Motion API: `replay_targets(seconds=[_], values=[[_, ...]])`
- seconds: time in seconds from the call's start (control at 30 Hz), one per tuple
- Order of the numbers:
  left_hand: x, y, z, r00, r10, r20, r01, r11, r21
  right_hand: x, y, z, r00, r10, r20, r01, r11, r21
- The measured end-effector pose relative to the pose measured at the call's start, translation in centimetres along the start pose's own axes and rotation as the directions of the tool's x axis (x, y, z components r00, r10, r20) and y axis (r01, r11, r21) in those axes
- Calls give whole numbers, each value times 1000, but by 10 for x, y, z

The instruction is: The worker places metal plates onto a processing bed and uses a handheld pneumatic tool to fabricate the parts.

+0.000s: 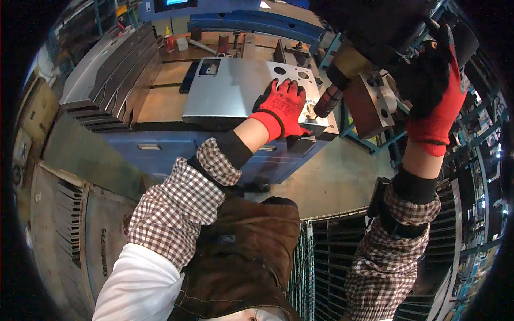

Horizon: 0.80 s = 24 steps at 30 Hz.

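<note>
Stacked plates: upper left of the frame, I see a slanted stack of dark metal plates [115,75] on the bench; I count roughly five or six edges, too close together to be sure.
Bench: a wood-topped bench with blue drawers [160,152] runs across the upper middle.
Sheet panel: one bright metal panel [230,88] lies flat on the bench, centre top, with a rectangular cut-out at its left and three round holes I can count toward its right.
Left hand: my left hand [282,107], in a red and black glove, lies flat on the panel's right end, fingers spread and pressing down, pinching nothing.
Tool tip: one dark ribbed spindle tip [327,101] hangs just right of that hand, touching or nearly touching the panel's edge; I cannot tell which.
Right hand: my right hand [436,80], also gloved, is wrapped around the dark machine handle [455,37] at upper right.
Risk: I judge the left fingers lie very near the tip; if the panel slips or the handle comes down unevenly, the glove could be caught.
Hands counted: two, both mine.
</note>
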State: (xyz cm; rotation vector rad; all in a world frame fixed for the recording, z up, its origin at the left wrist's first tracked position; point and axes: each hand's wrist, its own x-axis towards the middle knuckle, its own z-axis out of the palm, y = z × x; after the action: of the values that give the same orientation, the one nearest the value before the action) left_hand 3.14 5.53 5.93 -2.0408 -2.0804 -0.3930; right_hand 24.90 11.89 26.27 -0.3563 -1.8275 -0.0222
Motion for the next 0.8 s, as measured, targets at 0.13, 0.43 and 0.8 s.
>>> replay_targets(seconds=[0.13,0.43,0.8], values=[[0,-1,1,1000,-3,-2,3,1000,12,-6,-18,1,997,70,21,-70,998,0],[2,-3,6,999,34,-28,-32,997,63,-3,11,-9,997,-54,47,48,990,135],[2,-1,4,999,24,-22,-23,999,44,3,-1,-1,881,-472,38,465,848,-254]])
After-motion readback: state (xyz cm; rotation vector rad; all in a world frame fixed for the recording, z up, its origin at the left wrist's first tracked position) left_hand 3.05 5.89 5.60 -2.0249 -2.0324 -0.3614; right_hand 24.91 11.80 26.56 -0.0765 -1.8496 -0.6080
